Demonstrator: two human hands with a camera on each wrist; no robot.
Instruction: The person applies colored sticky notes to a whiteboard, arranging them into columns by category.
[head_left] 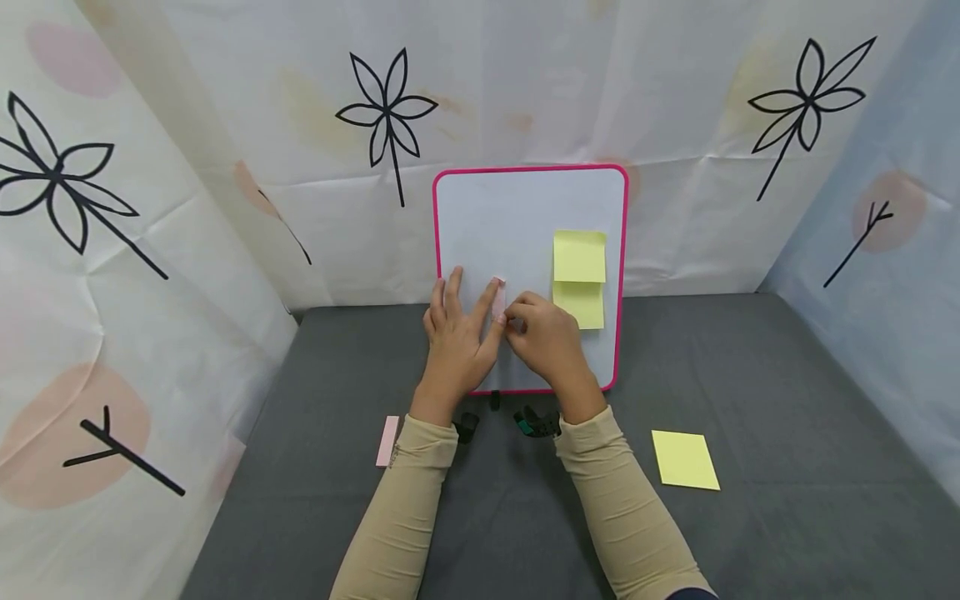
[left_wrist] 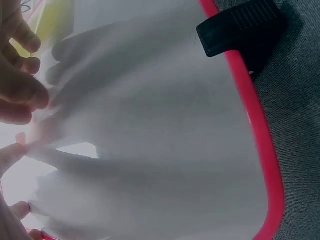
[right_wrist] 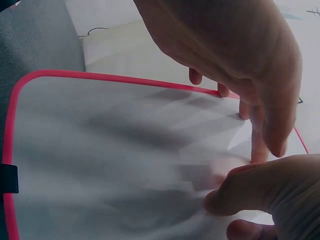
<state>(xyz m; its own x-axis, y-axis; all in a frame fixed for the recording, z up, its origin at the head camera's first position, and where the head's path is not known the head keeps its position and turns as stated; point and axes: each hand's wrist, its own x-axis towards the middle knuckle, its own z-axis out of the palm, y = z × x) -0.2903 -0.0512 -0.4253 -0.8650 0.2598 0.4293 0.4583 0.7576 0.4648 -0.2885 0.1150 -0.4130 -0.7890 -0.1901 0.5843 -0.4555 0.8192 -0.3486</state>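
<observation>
A whiteboard (head_left: 517, 212) with a pink frame leans against the rear cloth. Low on its face, left of centre, is a narrow pink sticky note (head_left: 498, 298). My left hand (head_left: 459, 346) lies spread over the board, its index fingertip on the note's top and its thumb near the lower end. From the right, my right hand (head_left: 546, 337) has curled fingers pinching the note's lower end; its fingertips partly hide that end. Two overlapping yellow sticky notes (head_left: 579, 256) are on the board's right side. In the left wrist view, only a corner of the pink note (left_wrist: 20, 138) shows.
A yellow sticky note pad (head_left: 686, 460) lies on the dark grey table at right. Another pink sticky strip (head_left: 387, 441) is beside my left forearm. Black feet or clips (left_wrist: 242, 27) grip the board's lower edge. Patterned cloth walls stand around the table.
</observation>
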